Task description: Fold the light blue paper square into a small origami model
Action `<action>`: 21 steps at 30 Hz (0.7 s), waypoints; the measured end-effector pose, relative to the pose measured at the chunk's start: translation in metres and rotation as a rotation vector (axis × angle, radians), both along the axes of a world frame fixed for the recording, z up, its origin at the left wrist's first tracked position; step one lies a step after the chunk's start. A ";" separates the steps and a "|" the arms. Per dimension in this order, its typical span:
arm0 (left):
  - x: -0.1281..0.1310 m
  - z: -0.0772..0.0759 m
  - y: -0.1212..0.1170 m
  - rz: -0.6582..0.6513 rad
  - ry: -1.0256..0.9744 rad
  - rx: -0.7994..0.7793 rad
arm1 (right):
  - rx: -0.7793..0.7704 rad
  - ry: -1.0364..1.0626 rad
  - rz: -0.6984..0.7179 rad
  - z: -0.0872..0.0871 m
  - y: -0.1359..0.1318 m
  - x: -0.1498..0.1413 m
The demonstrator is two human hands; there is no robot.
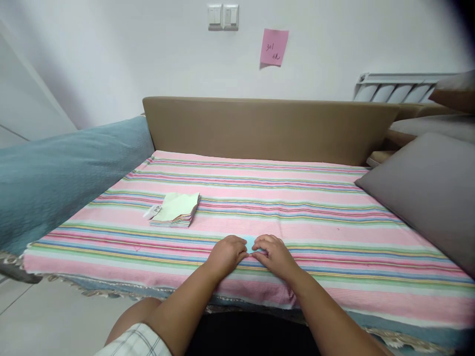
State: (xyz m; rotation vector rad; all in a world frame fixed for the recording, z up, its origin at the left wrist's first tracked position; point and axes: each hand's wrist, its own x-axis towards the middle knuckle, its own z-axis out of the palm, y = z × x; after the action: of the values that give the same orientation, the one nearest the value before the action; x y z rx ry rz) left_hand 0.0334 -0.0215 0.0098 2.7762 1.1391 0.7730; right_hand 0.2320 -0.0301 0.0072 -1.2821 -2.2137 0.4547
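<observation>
A small piece of light blue paper (250, 243) lies on the striped cloth, mostly covered by my fingers. My left hand (229, 250) grips its left side, fingers curled in. On the opposite side, my right hand (273, 253) pinches the paper between thumb and fingers. Both thumbs come close together at the near edge. Whether the paper is folded I cannot tell. Farther off to the left sits a stack of coloured paper sheets (180, 206) with a pale green one on top. A small white wrapper or tag (152, 212) lies against its left side.
The pink striped cloth (315, 232) covers a sofa seat with a brown backrest (267, 129). A blue-covered armrest (74, 168) bounds the left, and grey cushions (426, 188) the right. A pink note (274, 47) and light switches (223, 17) are on the wall.
</observation>
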 end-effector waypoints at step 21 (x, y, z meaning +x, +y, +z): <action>0.004 0.000 0.000 0.045 -0.041 -0.014 | -0.036 -0.005 -0.101 -0.002 -0.004 -0.010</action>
State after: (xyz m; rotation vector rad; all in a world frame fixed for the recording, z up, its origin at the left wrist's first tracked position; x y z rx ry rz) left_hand 0.0370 -0.0211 0.0100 2.7193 1.1986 0.8186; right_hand 0.2222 -0.0345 0.0053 -1.4077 -2.1420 0.4547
